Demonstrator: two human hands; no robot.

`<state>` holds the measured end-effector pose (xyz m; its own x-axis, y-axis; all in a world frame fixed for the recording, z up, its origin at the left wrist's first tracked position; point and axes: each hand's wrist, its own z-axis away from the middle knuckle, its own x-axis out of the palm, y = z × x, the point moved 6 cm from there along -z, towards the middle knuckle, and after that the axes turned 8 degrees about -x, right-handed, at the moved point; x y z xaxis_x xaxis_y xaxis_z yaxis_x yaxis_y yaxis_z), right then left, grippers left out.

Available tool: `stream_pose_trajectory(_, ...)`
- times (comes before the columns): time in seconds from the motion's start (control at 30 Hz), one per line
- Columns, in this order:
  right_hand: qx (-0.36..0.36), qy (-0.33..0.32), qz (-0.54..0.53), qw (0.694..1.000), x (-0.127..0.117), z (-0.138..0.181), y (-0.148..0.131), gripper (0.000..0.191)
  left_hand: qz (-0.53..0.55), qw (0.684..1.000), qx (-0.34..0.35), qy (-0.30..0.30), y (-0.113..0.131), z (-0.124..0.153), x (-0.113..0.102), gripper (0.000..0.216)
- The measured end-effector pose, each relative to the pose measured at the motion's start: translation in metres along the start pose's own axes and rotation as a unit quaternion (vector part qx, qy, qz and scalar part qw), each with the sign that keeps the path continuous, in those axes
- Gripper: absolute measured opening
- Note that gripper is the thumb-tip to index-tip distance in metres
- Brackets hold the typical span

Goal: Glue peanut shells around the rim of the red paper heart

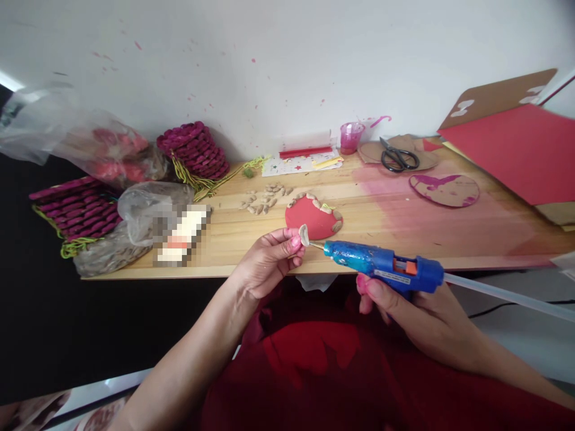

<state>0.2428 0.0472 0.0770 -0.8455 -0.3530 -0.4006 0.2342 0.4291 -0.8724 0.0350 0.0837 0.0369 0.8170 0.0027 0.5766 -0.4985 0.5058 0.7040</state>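
My left hand (276, 257) pinches a pale beige half shell (304, 235), which looks like a peanut shell, between thumb and fingers. In my right hand (399, 308) is a blue hot glue gun (381, 263), its metal tip at the shell's edge. A clear glue stick (507, 294) sticks out of the gun's back end. Just beyond my left hand lies a red heart-like piece (309, 218), with several shells along its far and right edges. More loose shells (265, 200) are scattered to its left on the wooden table (242, 239).
Left are purple shell-covered pieces (193, 152), plastic bags (155, 203) and a pixelated item (183, 236). Along the back are a cup of pink liquid (351, 137), red sticks (305, 152) and black scissors (399, 158). A cardboard oval (444, 190) and red sheet (512, 155) lie right.
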Motion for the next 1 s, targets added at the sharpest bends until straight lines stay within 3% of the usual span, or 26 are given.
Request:
stream_pose_trajectory(0.27,0.032,0.003,-0.023,0.999,0.000,0.002,0.011,0.028,-0.017,1.000,0.007,-0.005,0.003,-0.001,0.002,0.030)
stream_pose_trajectory(0.43,0.096,0.097,-0.133,0.982,-0.013,-0.011,0.034,0.033,-0.131,0.988,0.069,0.036,0.020,-0.005,0.000,0.028)
stream_pose_trajectory(0.5,0.114,0.151,-0.182,0.965,-0.022,-0.020,0.044,0.035,-0.241,0.959,0.134,0.063,0.031,-0.007,0.003,0.021)
stream_pose_trajectory(0.6,0.146,0.210,-0.237,0.937,-0.033,-0.031,0.059,0.040,-0.415,0.871,0.242,0.101,0.044,-0.011,0.013,0.006)
stream_pose_trajectory(0.67,0.166,0.228,-0.259,0.924,-0.036,-0.036,0.068,0.041,-0.491,0.818,0.279,0.107,0.045,-0.016,0.020,0.002)
stream_pose_trajectory(0.83,0.153,0.210,-0.257,0.931,-0.032,-0.051,0.080,0.033,-0.617,0.735,0.258,0.110,0.038,-0.035,0.031,0.008)
stream_pose_trajectory(1.0,0.135,0.182,-0.261,0.938,-0.022,-0.064,0.083,0.027,-0.672,0.686,0.256,0.109,0.039,-0.045,0.041,0.012)
